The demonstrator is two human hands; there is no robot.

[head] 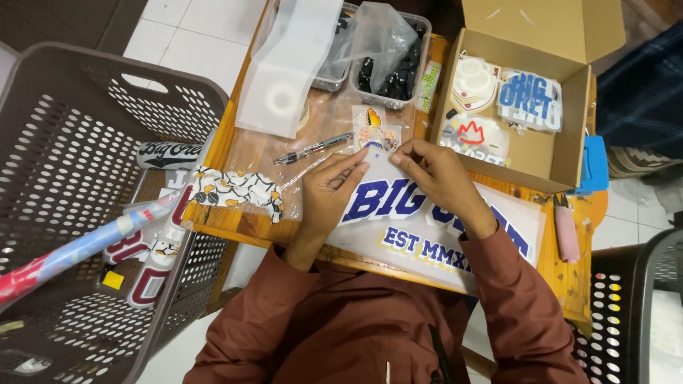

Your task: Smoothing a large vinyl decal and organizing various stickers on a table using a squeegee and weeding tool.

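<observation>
White flat sheet with blue block lettering (398, 213), rust-brown sleeves (512, 299), grey perforated plastic basket (64, 163), white fabric strip patterned with yellow-and-black shapes (235, 190), orange-brown wooden bench (569, 274), pale brown open cardboard box (569, 153)

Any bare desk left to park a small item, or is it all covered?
Little. One free strip of wooden desk lies around the pink cutter, right of the lettered sheet. A plastic-covered patch sits between the pen and the patterned cloth. Crowded: the cardboard box, the bins, and the sheet under the left hand and right hand.
</observation>
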